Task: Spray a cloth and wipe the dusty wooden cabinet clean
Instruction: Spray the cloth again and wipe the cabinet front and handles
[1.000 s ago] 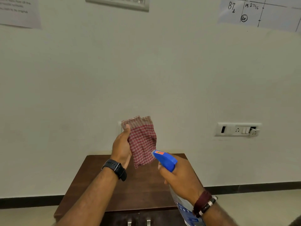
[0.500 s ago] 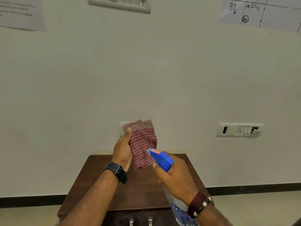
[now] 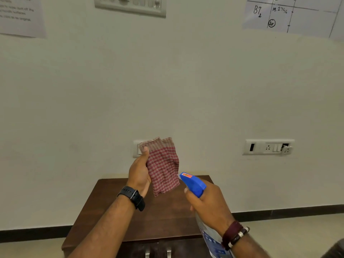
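- Left hand [image 3: 140,175] is raised above the cabinet, thumb pressed against the near face of the cloth [image 3: 162,166], remaining fingers hidden behind the fabric; the hand grips the cloth along its left edge.
- Cloth: red-and-white checked, folded or bunched, hanging upright from the grip. Top hem stands in front of a white wall plate [image 3: 136,148]; bottom edge hangs free above the cabinet top, not touching it.
- Right hand [image 3: 208,201] is wrapped round the neck of the spray bottle [image 3: 214,241], fingers curled at the trigger side. Whether the trigger is squeezed cannot be told; the fingers cover it.
- Bottle head [image 3: 192,183] is blue with a small red-orange label on top; its nozzle points toward the lower right of the cloth, just beside it, a small gap between them. No mist is discernible.
- Bottle body is pale, with blue print, tilted, running down below the right wrist to the frame's bottom edge.
- Wooden cabinet [image 3: 115,216]: dark brown top, set against the wall, directly beneath both hands. Two metal door handles [image 3: 158,253] show at the front lower edge.
- Left wrist carries a black watch [image 3: 133,197]; right wrist carries dark bands [image 3: 235,234] with metal beads.
- Wall: socket strip [image 3: 268,147] to the right, switch panel [image 3: 130,5] at top, paper sheets [image 3: 297,13] in both upper corners.
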